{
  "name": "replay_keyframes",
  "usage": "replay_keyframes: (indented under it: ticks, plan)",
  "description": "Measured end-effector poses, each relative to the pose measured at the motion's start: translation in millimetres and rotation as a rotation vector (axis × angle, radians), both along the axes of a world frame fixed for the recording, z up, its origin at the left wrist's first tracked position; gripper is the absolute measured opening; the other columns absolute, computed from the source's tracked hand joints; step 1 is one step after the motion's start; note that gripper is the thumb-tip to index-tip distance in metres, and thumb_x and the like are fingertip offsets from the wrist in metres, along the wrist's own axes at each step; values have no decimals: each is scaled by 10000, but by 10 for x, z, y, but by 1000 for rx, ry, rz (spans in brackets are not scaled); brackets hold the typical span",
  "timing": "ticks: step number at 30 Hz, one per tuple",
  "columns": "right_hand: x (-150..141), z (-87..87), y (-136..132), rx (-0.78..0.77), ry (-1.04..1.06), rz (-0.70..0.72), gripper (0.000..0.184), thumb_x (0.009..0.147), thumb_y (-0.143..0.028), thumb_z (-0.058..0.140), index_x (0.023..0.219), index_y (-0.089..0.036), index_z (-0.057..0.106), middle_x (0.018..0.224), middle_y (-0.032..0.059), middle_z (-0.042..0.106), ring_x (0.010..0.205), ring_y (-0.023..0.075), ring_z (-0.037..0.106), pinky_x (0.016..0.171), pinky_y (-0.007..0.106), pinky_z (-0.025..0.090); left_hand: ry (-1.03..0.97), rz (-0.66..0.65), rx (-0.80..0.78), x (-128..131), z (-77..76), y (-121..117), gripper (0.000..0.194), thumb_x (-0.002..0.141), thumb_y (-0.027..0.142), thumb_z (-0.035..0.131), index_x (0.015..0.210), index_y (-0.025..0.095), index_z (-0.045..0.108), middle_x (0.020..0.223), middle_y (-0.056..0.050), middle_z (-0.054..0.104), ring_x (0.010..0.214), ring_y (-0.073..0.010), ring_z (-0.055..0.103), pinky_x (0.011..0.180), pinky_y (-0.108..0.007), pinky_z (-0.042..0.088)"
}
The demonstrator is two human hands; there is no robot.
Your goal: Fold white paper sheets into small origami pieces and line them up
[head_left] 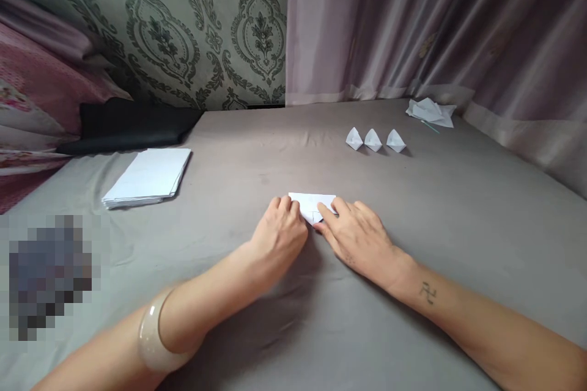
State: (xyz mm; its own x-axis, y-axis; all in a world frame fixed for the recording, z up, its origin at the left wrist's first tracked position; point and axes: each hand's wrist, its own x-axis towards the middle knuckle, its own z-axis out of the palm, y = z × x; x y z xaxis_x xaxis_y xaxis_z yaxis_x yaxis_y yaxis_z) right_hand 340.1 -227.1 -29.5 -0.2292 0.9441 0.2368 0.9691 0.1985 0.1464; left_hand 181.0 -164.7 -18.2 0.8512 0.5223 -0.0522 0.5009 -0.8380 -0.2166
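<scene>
A small folded sheet of white paper [312, 200] lies on the grey cloth in the middle, its far edge straight and its near side narrowing to a point. My left hand [280, 229] is closed at its left end, fingers curled over the paper and fingertips mostly hidden. From the right, my right hand [358, 226] pinches the near right part, with the thumb at the lower tip and the index finger on top. Farther back on the right stand three folded white paper boats [373, 141] in a row.
A stack of white paper [149, 174] lies at the left. At the back right are loose white papers [430, 111] beside a thin green stick [430, 127]. Black fabric [137, 125] covers the back left, near curtains [389, 18] and a patterned wall. A blurred object [48, 272] is at lower left.
</scene>
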Motion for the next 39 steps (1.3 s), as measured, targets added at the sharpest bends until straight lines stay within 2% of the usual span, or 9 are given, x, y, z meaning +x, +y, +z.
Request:
replay_keyframes:
  ticks: [3,10,16,21,26,28,32,35,39]
  plan:
    - [-130,-36,21,15,3,-55,402,974,-403,348,1295,-240,525,871,117,580,602,182,473,629,344,253,-2,100,44,77,-95,-191,189,753,22,515,821,115,665,734,-128,550,744,-266,486,636,-384,353]
    - [-143,9,2,-91,0,-57,430,980,-359,314,1381,-297,459,975,130,570,616,173,501,655,351,264,-27,65,103,46,-78,-242,145,737,61,530,783,161,624,690,-102,534,684,-240,455,597,-366,353]
    - [-86,82,-17,-109,8,-55,384,979,-318,315,1244,-212,571,925,111,579,577,153,502,609,338,255,-76,112,-41,22,48,-44,77,812,124,533,829,138,607,755,-107,575,721,-239,502,602,-343,361]
    - [-44,124,-15,-124,-15,-88,353,974,-295,325,1011,-158,648,901,84,590,568,155,531,565,327,245,-264,226,-182,-28,14,213,346,965,259,379,703,162,583,767,-89,580,748,-211,505,627,-316,363]
    - [70,71,49,-127,70,-158,388,978,-299,349,785,-162,656,863,55,603,555,121,523,536,313,223,-520,317,-443,-84,-153,461,259,886,346,567,687,181,554,755,-40,556,782,-193,490,657,-284,378]
    - [146,32,109,-133,149,-187,351,966,-315,405,749,-181,646,864,34,609,577,116,525,539,302,228,-591,379,-524,-99,-203,543,201,824,377,651,798,187,593,843,-44,558,857,-205,489,721,-292,400]
    - [294,-74,247,-128,399,-199,203,890,-350,568,746,-210,600,852,-1,609,661,128,538,618,277,314,-586,402,-616,-125,-224,644,310,773,424,694,984,211,614,992,-60,526,982,-233,461,818,-332,401]
    - [352,-146,309,-97,566,-148,88,846,-314,615,875,-231,612,959,17,635,866,179,565,786,316,365,-555,384,-646,-135,-204,663,300,768,440,687,961,218,630,982,-53,520,979,-231,465,849,-354,388]
    - [355,-153,319,-136,671,-83,389,849,-273,575,1234,-290,528,1203,51,614,1101,244,508,905,400,355,-582,345,-635,-134,-195,652,241,771,413,669,883,204,622,932,-38,542,916,-212,477,823,-349,380]
